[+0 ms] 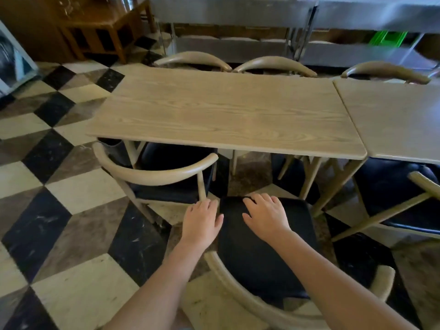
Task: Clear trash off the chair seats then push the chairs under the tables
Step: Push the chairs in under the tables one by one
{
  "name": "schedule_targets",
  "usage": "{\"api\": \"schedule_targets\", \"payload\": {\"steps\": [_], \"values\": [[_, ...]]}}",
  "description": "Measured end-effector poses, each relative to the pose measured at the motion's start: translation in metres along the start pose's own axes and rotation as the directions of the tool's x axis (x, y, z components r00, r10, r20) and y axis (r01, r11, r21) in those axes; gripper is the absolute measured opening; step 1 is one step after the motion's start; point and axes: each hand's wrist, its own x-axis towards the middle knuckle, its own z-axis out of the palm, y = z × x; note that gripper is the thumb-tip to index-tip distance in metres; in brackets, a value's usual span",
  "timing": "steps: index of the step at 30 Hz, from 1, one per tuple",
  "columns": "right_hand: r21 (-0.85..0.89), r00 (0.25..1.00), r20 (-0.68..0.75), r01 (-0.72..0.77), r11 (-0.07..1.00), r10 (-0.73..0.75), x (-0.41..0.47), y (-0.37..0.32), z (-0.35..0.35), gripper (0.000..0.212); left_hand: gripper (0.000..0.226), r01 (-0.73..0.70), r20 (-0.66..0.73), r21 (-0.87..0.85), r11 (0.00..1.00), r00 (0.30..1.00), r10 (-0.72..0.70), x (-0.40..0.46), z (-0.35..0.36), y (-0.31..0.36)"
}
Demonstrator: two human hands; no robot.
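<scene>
Both bare forearms reach forward from the bottom of the view over the nearest chair (266, 253), whose black seat sits pulled out from the worktop (226, 110), its curved pale wooden backrest closest to the person. Over the front part of that seat the right hand (265, 216) is spread, fingers relaxed and slightly apart, holding nothing; whether the palm presses the cushion or hangs just above it I cannot tell. At the seat's left front corner the left hand (202, 221) hovers, fingers straight and loose, also empty, just beside the rear leg of the left chair (157, 172). That chair is partly tucked in, its seat half under the worktop's near edge. No trash shows on the nearest seat. A gap of checkered floor (71, 186) lies between the nearest seat's front edge and the worktop legs. A second worktop (400, 115) butts against the first on the right, with another black-seated chair (404, 201) angled out beneath its edge. Three chair backs (273, 64) line the far side, close to steel shelving (238, 46). A green crate (388, 38) sits on that shelving. No writing can be read anywhere.
</scene>
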Motion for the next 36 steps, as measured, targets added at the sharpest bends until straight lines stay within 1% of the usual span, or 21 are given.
{"api": "schedule_targets", "payload": {"steps": [2,6,8,10,13,15,19,22,26,29,32,34,36], "values": [[0.012,1.0,0.004,0.006,1.0,-0.006,-0.033,0.022,0.004,0.04,0.044,0.032,0.015,-0.01,0.999,0.999,-0.032,-0.025,0.009,0.037],[0.02,1.0,0.0,0.004,1.0,-0.004,-0.097,0.056,0.011,0.04,0.045,0.052,0.038,-0.053,0.997,0.998,-0.05,-0.069,0.022,0.098],[0.025,1.0,-0.005,-0.003,1.0,0.003,-0.125,0.069,0.017,0.041,0.045,0.032,0.038,-0.068,0.997,0.999,-0.03,-0.089,0.029,0.124],[0.033,1.0,0.0,-0.017,0.999,0.017,-0.152,0.078,0.027,0.043,0.044,-0.018,0.047,-0.08,0.997,0.999,0.022,-0.109,0.037,0.144],[0.046,0.999,0.038,-0.029,0.999,0.027,-0.196,0.087,0.046,0.044,0.044,-0.099,0.064,-0.067,0.993,0.993,0.103,-0.142,0.052,0.162],[0.052,0.996,0.081,-0.039,0.998,0.035,-0.225,0.091,0.059,0.045,0.044,-0.121,0.097,-0.067,0.99,0.987,0.128,-0.162,0.062,0.167],[0.104,0.987,0.157,-0.048,0.993,0.032,-0.264,0.102,0.076,0.046,0.048,-0.078,0.203,-0.063,0.995,0.975,0.089,-0.191,0.079,0.179],[0.134,0.985,0.17,-0.064,0.989,0.041,-0.276,0.104,0.082,0.049,0.051,-0.087,0.26,-0.032,0.996,0.961,0.092,-0.198,0.086,0.182],[0.117,0.982,0.184,-0.071,0.991,0.048,-0.276,0.102,0.084,0.05,0.048,-0.095,0.262,-0.024,0.995,0.96,0.098,-0.189,0.081,0.182],[0.106,0.978,0.202,-0.072,0.992,0.049,-0.27,0.104,0.081,0.043,0.042,-0.136,0.3,-0.013,0.991,0.945,0.134,-0.177,0.079,0.18],[0.1,0.973,0.223,-0.079,0.992,0.055,-0.259,0.108,0.076,0.029,0.035,-0.157,0.363,0.015,0.988,0.921,0.141,-0.159,0.075,0.175],[0.102,0.968,0.249,-0.068,0.992,0.041,-0.251,0.111,0.075,0.027,0.036,-0.185,0.413,0.028,0.982,0.897,0.157,-0.152,0.074,0.172],[0.101,0.963,0.27,-0.05,0.994,0.021,-0.244,0.113,0.075,0.027,0.037,-0.197,0.434,0.031,0.98,0.886,0.164,-0.148,0.075,0.168]]}}
